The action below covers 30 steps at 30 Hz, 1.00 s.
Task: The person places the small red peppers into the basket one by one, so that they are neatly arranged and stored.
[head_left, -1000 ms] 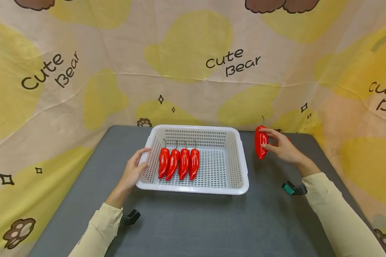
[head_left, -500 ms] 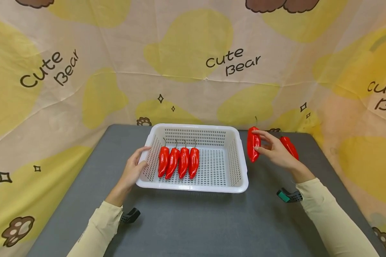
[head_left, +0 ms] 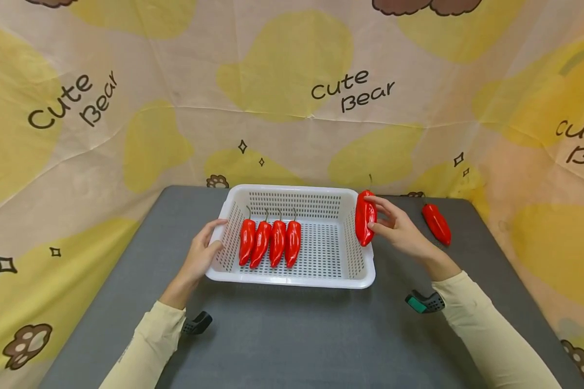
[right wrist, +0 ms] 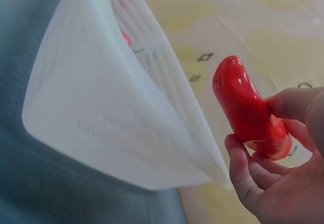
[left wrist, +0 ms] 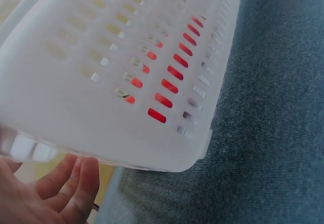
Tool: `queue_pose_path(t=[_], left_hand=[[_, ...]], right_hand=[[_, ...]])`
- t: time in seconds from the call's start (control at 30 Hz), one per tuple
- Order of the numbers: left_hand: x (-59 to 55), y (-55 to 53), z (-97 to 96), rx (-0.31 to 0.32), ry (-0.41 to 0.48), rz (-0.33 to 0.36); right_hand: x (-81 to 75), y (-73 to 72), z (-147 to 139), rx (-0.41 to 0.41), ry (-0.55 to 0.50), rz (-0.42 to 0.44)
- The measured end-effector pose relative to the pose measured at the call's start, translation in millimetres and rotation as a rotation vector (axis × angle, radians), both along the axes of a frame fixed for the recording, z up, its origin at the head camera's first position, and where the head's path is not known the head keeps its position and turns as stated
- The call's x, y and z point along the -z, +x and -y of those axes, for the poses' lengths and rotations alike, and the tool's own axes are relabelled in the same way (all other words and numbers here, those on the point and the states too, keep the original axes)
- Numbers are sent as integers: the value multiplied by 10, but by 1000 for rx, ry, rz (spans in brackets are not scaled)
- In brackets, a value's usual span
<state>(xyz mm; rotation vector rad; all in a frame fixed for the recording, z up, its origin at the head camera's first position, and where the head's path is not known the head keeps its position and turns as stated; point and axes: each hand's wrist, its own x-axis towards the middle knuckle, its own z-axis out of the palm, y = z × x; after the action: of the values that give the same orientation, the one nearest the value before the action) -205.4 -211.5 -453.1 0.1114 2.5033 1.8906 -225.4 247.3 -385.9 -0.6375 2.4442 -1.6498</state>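
Observation:
A white perforated plastic basket [head_left: 292, 283] stands on the table, with several red chili peppers [head_left: 276, 244] lined up in its left half, stems toward the back. My left hand [head_left: 198, 256] grips the basket's left rim; in the left wrist view its fingers [left wrist: 89, 178] are at the basket's outer edge. My right hand [head_left: 403, 232] pinches another red chili pepper [head_left: 365, 219] between thumb and fingers, stem up, overlapping the basket's right rim in the head view. In the right wrist view the held pepper [right wrist: 243, 102] shows above the rim, beside the basket's outer wall [right wrist: 101, 107].
One more red pepper [head_left: 437, 224] lies on the grey table [head_left: 292, 335] at the right, beyond my right hand. A patterned cloth [head_left: 282, 70] hangs behind the table and along its sides. A wrist camera [head_left: 423, 302] sticks out from my right sleeve.
My right hand has carried its pepper leftward, from over the table at the right to the basket's right rim. The lone pepper behind it has come into full view. My left hand stays put.

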Motion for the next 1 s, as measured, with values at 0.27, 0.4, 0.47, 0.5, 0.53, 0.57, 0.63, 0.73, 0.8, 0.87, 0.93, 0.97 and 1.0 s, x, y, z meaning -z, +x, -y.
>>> queue_pose_path(t=[0.27, 0.4, 0.47, 0.5, 0.53, 0.57, 0.63, 0.73, 0.8, 0.87, 0.93, 0.97, 1.0], left_hand=[[6, -7, 0, -2, -28, -1], [-2, -2, -1, 0, -19, 0], [-7, 4, -2, 2, -18, 2], [-8, 6, -1, 4, -23, 2], [-6, 6, 0, 3, -26, 1], [-4, 7, 1, 5, -27, 0], [1, 5, -2, 2, -35, 0], [11, 0, -5, 3, -34, -1], [16, -1, -7, 3, -35, 1], [22, -3, -6, 6, -35, -1], [28, -5, -3, 3, -32, -2], [28, -6, -1, 2, -29, -5], [29, -7, 0, 2, -29, -7]], right_hand=[[51, -16, 253, -28, -54, 45], [92, -15, 362, -46, -86, 56], [109, -10, 409, -55, -102, 57], [116, -7, 430, -58, -109, 58], [125, -7, 450, -59, -116, 62], [134, -7, 470, -60, -119, 64], [152, -11, 504, -65, -124, 62], [176, -16, 551, -68, -125, 68], [187, -18, 585, -73, -120, 69], [194, -19, 623, -79, -115, 73], [198, -20, 665, -89, -107, 70], [199, -21, 688, -96, -107, 69], [203, -24, 710, -103, -107, 71]])
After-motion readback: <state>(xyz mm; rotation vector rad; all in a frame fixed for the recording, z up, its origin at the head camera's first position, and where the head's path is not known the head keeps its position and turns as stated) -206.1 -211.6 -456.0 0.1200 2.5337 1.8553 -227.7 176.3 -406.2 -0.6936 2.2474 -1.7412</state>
